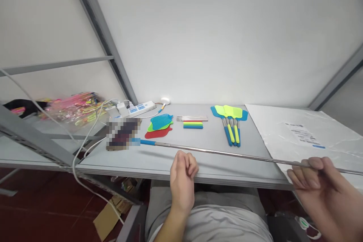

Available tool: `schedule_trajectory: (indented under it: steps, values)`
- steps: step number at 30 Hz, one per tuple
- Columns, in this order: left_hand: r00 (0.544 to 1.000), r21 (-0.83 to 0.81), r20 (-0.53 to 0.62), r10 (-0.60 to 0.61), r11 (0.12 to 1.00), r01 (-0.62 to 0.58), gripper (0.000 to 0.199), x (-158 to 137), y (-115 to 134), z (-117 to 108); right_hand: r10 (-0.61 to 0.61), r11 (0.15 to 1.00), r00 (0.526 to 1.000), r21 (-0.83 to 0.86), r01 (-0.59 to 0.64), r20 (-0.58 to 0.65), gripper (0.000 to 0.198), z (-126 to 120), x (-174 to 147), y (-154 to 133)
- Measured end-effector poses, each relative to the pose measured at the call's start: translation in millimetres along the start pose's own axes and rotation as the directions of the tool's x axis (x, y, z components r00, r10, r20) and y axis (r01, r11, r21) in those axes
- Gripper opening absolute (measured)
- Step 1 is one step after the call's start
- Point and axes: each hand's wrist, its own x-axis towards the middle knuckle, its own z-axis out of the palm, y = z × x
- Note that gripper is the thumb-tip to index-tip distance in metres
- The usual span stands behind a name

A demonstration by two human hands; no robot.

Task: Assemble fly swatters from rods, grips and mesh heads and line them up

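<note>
Holding the metal rod (227, 153), the right hand (326, 187) hides a section.

Three loose swatter heads (161, 121) lie left of centre, two yellow swatters (237, 113) right of centre, one power strip (145, 106) mid-left, one long rod (210, 151) below centre.

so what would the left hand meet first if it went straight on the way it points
Probably the metal rod, which crosses ahead of the left hand, though depth is unclear.
</note>
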Motion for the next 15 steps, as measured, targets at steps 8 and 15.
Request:
schedule_trajectory:
  steps: [8,15]
  values:
    - [0.993,0.056,-0.018,-0.120,0.991,0.121,0.055,-6,15,-29,-0.019,0.999,0.999,-0.034,0.018,-0.047,0.019,-13,-4,-5]
    - [0.970,-0.041,-0.200,-0.137,0.990,0.131,0.036,10,29,-43,-0.070,0.995,0.996,-0.074,0.066,-0.059,0.023,5,-17,2]
